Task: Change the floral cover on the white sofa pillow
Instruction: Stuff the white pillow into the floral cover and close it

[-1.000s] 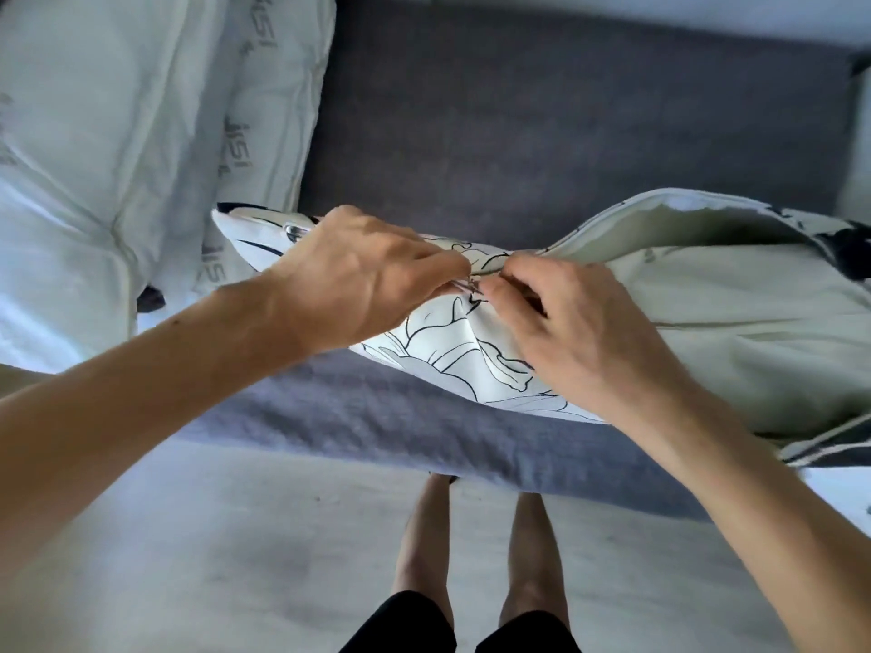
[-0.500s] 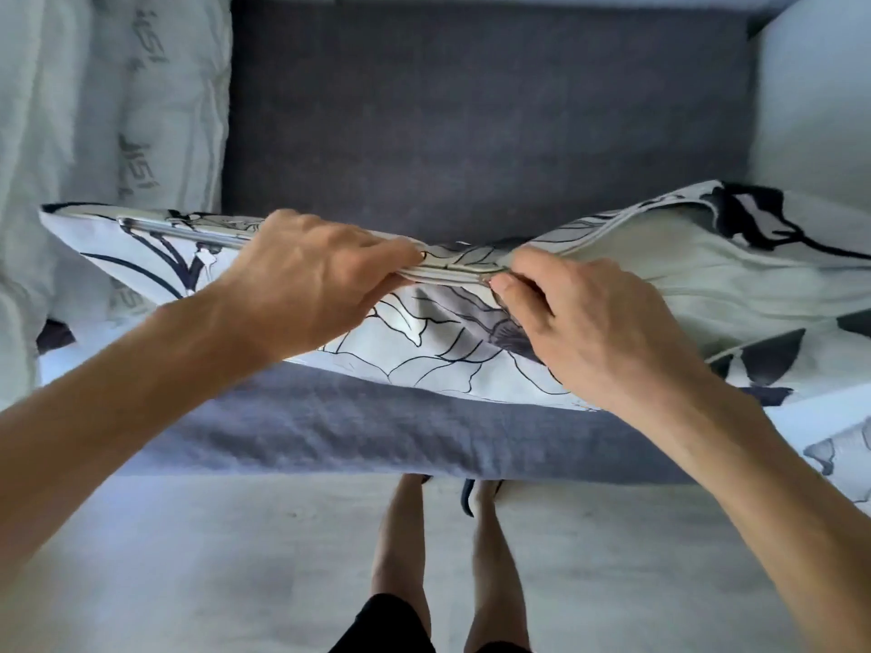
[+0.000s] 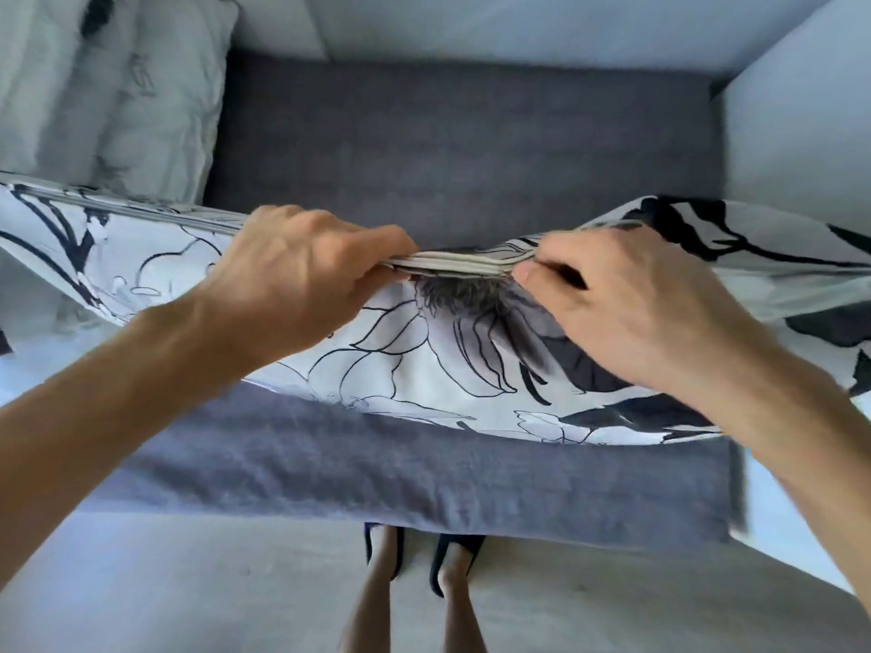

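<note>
At the bottom, two bare legs [image 3: 414,600] stand on the pale floor [image 3: 188,582], with the feet in dark slippers [image 3: 440,565] tucked just under the sofa's front edge. Above them is the grey seat [image 3: 424,473] of the sofa.

The floral cover [image 3: 424,369] lies across the seat from left to right. It is white with black flower lines and a big dark flower in the middle.

The left hand [image 3: 301,280] has its fingers curled and pinches the top edge of the cover. The right hand [image 3: 627,304] is close beside it and pinches the same edge, thumb pressed to fingers. A short strip of folded edge [image 3: 452,265] stretches tight between the two hands. The picture is too blurry to tell if there is a zip pull there.

Farther back, the grey seat goes on to the pale back of the sofa [image 3: 471,25]. Two white pillows [image 3: 155,110] lean in the far left corner, just behind the cover.
</note>
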